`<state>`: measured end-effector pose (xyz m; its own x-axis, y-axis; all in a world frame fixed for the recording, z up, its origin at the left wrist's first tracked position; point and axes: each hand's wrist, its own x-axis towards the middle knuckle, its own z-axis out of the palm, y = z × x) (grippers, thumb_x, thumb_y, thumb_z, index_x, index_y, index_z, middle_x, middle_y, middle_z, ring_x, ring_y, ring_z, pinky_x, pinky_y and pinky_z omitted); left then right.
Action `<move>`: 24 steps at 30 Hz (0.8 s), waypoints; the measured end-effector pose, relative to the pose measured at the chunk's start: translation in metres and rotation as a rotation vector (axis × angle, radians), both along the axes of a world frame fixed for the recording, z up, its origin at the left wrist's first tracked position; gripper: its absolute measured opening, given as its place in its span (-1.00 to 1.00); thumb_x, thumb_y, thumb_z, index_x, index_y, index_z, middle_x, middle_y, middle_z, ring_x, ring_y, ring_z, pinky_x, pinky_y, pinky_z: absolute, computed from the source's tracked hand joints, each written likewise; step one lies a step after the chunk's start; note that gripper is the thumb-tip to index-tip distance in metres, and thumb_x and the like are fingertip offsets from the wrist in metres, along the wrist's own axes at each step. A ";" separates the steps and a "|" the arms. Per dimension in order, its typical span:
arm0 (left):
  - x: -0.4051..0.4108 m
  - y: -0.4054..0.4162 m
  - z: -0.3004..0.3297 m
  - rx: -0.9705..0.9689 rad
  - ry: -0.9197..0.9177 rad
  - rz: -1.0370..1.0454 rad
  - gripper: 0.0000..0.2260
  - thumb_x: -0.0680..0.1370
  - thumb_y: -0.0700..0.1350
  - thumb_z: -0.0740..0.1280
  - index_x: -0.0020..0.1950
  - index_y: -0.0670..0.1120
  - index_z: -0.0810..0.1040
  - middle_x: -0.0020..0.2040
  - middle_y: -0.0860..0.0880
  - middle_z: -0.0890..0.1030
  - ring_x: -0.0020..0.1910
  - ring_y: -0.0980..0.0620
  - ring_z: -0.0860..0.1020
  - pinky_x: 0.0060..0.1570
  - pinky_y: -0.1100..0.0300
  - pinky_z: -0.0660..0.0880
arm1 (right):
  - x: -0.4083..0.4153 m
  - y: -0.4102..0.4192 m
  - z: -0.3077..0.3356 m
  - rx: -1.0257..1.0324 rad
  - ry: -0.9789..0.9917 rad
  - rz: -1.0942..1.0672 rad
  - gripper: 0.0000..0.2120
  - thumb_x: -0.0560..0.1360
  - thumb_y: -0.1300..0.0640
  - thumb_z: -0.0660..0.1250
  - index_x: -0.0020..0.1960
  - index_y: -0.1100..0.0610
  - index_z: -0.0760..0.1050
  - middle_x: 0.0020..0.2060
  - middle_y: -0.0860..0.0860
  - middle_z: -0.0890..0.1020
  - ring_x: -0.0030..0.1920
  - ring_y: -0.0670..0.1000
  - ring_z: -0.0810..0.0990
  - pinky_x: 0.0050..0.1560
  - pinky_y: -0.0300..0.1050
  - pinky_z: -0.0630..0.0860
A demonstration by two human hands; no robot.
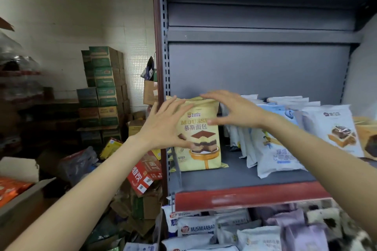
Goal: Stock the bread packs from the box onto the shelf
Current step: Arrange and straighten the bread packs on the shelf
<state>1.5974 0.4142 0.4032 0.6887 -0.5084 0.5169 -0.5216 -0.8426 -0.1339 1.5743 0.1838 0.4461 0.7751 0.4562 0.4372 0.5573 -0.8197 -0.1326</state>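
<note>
Yellow bread pack (201,138) stands upright at the left end of the grey shelf (234,179), close to the side post (163,67); left hand (163,126) and right hand (230,110) have straight fingers spread at its top; white packs (271,138) stand just beside it; bare shelf floor lies in front.

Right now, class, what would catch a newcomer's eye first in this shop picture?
First the yellow mousse bread pack, upright at the left end of the grey shelf, with the left hand and right hand spread open around it. Next, the white and blue packs lined up to its right.
</note>
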 end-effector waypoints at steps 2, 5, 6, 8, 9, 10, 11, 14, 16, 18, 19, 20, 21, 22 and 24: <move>-0.002 0.002 -0.007 0.100 0.010 0.066 0.09 0.23 0.46 0.36 0.52 0.17 -0.24 0.56 0.07 -0.13 0.53 0.01 -0.20 0.43 -0.31 -0.11 | -0.007 0.002 -0.026 -0.066 0.043 -0.042 -0.03 0.28 -0.20 0.49 0.48 -0.28 -0.06 0.53 -0.03 -0.09 0.51 0.05 0.01 0.44 0.04 0.18; 0.001 0.002 -0.008 0.136 0.000 0.116 0.13 0.22 0.44 0.39 0.50 0.20 -0.31 0.55 0.07 -0.20 0.52 -0.01 -0.24 0.39 -0.33 -0.11 | -0.010 0.012 -0.054 -0.211 0.039 -0.166 0.15 0.23 -0.16 0.55 0.45 -0.32 -0.28 0.46 -0.02 -0.42 0.52 0.13 -0.18 0.38 0.17 0.22; 0.001 0.002 -0.007 0.131 0.008 0.120 0.12 0.22 0.43 0.40 0.50 0.20 -0.30 0.55 0.06 -0.20 0.52 -0.01 -0.25 0.39 -0.32 -0.11 | -0.008 0.015 -0.059 -0.230 0.007 -0.190 0.17 0.22 -0.15 0.55 0.45 -0.31 -0.29 0.46 0.01 -0.44 0.52 0.15 -0.19 0.39 0.16 0.20; 0.002 0.002 -0.008 0.130 0.005 0.132 0.12 0.23 0.40 0.42 0.51 0.19 -0.29 0.55 0.04 -0.23 0.52 -0.02 -0.27 0.40 -0.32 -0.11 | -0.001 0.020 -0.065 -0.222 -0.056 -0.207 0.20 0.19 -0.17 0.56 0.44 -0.32 -0.31 0.45 0.04 -0.45 0.51 0.18 -0.16 0.41 0.16 0.20; 0.002 0.001 -0.008 0.126 -0.001 0.138 0.13 0.23 0.38 0.43 0.51 0.18 -0.29 0.55 0.04 -0.25 0.52 -0.02 -0.29 0.40 -0.32 -0.11 | 0.003 0.021 -0.067 -0.213 -0.065 -0.214 0.21 0.18 -0.18 0.56 0.44 -0.33 -0.32 0.45 0.03 -0.45 0.51 0.20 -0.15 0.42 0.18 0.22; 0.000 0.001 -0.009 0.119 -0.005 0.141 0.13 0.24 0.37 0.44 0.51 0.18 -0.29 0.54 0.03 -0.28 0.51 -0.03 -0.30 0.41 -0.32 -0.12 | 0.004 0.022 -0.067 -0.209 -0.064 -0.224 0.22 0.17 -0.19 0.56 0.43 -0.34 -0.33 0.45 0.03 -0.44 0.51 0.22 -0.16 0.42 0.20 0.21; -0.002 0.000 -0.009 0.109 -0.010 0.141 0.12 0.25 0.35 0.44 0.52 0.17 -0.28 0.54 0.03 -0.30 0.51 -0.03 -0.31 0.41 -0.31 -0.12 | 0.004 0.023 -0.066 -0.210 -0.063 -0.237 0.21 0.18 -0.19 0.56 0.44 -0.33 -0.32 0.46 0.04 -0.44 0.51 0.23 -0.18 0.44 0.22 0.17; -0.016 -0.003 -0.010 0.050 -0.045 0.101 0.00 0.34 0.31 0.40 0.54 0.13 -0.20 0.55 0.02 -0.25 0.52 -0.02 -0.26 0.43 -0.24 -0.11 | -0.011 0.022 -0.065 -0.236 -0.124 -0.252 0.11 0.25 -0.20 0.51 0.49 -0.25 -0.23 0.49 0.07 -0.36 0.51 0.22 -0.25 0.47 0.24 -0.03; -0.031 -0.008 -0.011 -0.036 -0.100 0.056 -0.16 0.44 0.23 0.34 0.55 0.09 -0.06 0.57 0.00 -0.07 0.54 -0.02 -0.13 0.45 -0.17 -0.04 | -0.028 0.017 -0.068 -0.202 -0.213 -0.221 -0.08 0.34 -0.19 0.44 0.52 -0.17 -0.03 0.52 0.07 -0.23 0.52 0.17 -0.22 0.48 0.24 -0.06; -0.055 -0.015 -0.013 -0.165 -0.161 -0.007 -0.37 0.50 0.14 0.31 0.51 0.06 0.16 0.50 -0.02 0.24 0.49 -0.03 0.13 0.43 -0.05 0.13 | -0.051 0.011 -0.076 -0.086 -0.311 -0.155 -0.35 0.42 -0.11 0.39 0.45 -0.06 0.26 0.53 0.11 0.01 0.52 0.18 -0.05 0.44 0.27 0.10; -0.068 -0.018 -0.017 -0.253 -0.184 -0.043 -0.48 0.52 0.10 0.30 0.46 0.05 0.29 0.41 0.00 0.40 0.42 -0.01 0.28 0.37 0.01 0.24 | -0.063 0.008 -0.082 -0.019 -0.372 -0.125 -0.49 0.45 -0.04 0.37 0.36 -0.01 0.39 0.49 0.14 0.18 0.50 0.20 0.09 0.40 0.25 0.20; -0.085 -0.022 -0.022 -0.355 -0.208 -0.078 -0.58 0.54 0.07 0.29 0.38 0.05 0.40 0.29 0.04 0.52 0.30 0.02 0.40 0.27 0.06 0.32 | -0.077 0.004 -0.090 0.043 -0.444 -0.099 -0.61 0.46 0.02 0.34 0.27 0.04 0.47 0.41 0.14 0.34 0.44 0.22 0.24 0.35 0.22 0.29; -0.103 -0.025 -0.031 -0.466 -0.244 -0.114 -0.68 0.54 0.03 0.30 0.30 0.05 0.49 0.15 0.07 0.60 0.17 0.07 0.49 0.16 0.11 0.39 | -0.092 0.000 -0.099 0.099 -0.516 -0.072 -0.69 0.46 0.06 0.31 0.20 0.08 0.52 0.30 0.13 0.46 0.35 0.21 0.37 0.30 0.16 0.36; -0.123 -0.028 -0.040 -0.571 -0.300 -0.153 -0.76 0.55 0.00 0.30 0.20 0.03 0.55 0.01 0.11 0.64 0.02 0.10 0.54 0.04 0.14 0.42 | -0.108 -0.004 -0.109 0.146 -0.575 -0.050 -0.73 0.47 0.09 0.28 0.14 0.11 0.55 0.19 0.10 0.55 0.25 0.17 0.46 0.23 0.10 0.42; -0.160 -0.031 -0.067 -0.739 -0.414 -0.206 -0.84 0.55 -0.05 0.28 0.06 -0.02 0.60 -0.19 0.11 0.64 -0.21 0.10 0.58 -0.15 0.17 0.45 | -0.145 -0.014 -0.130 0.215 -0.627 -0.026 -0.79 0.49 0.13 0.25 0.07 0.13 0.58 -0.01 0.03 0.63 0.06 0.08 0.54 0.07 -0.01 0.47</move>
<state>1.4376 0.3830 0.3357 0.3036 -0.0377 0.9521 -0.7039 -0.6824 0.1974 1.4290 0.1696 0.3161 0.3538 0.2927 0.8884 0.5622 -0.8256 0.0482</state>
